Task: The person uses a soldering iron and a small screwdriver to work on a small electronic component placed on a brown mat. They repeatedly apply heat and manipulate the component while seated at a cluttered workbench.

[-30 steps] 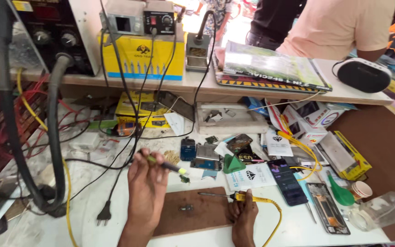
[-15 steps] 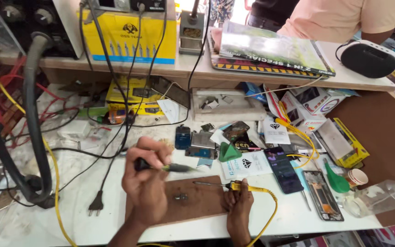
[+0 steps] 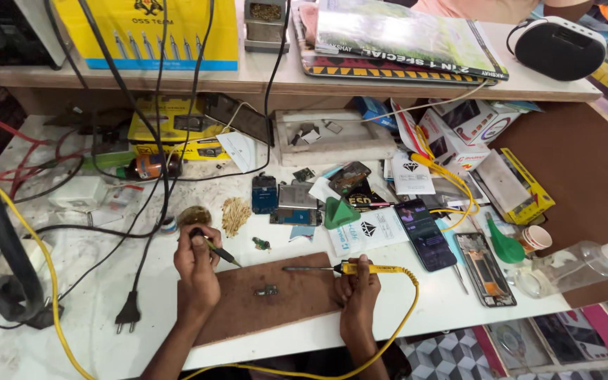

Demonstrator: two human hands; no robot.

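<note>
My left hand (image 3: 196,271) grips a thin dark pen-like tool (image 3: 216,248) whose tip points right over the edge of a brown wooden board (image 3: 297,299). My right hand (image 3: 357,295) holds a yellow-handled soldering iron (image 3: 350,269); its metal tip reaches left across the board. The iron's yellow cord (image 3: 406,309) loops down off the table edge. A small dark circuit part (image 3: 267,290) lies on the board between both hands. Another tiny green part (image 3: 260,244) lies just above the board.
Phones (image 3: 425,233), loose phone parts, a green funnel (image 3: 340,212), a clear plastic bottle (image 3: 577,266), small boxes and a paper cup crowd the right side. Black cables and a plug (image 3: 128,312) lie left. A shelf behind carries a yellow box (image 3: 156,32) and books.
The view has tipped down and drawn closer. My left hand slid left, to the board's left edge. My right hand now points the iron's tip out over the board.
</note>
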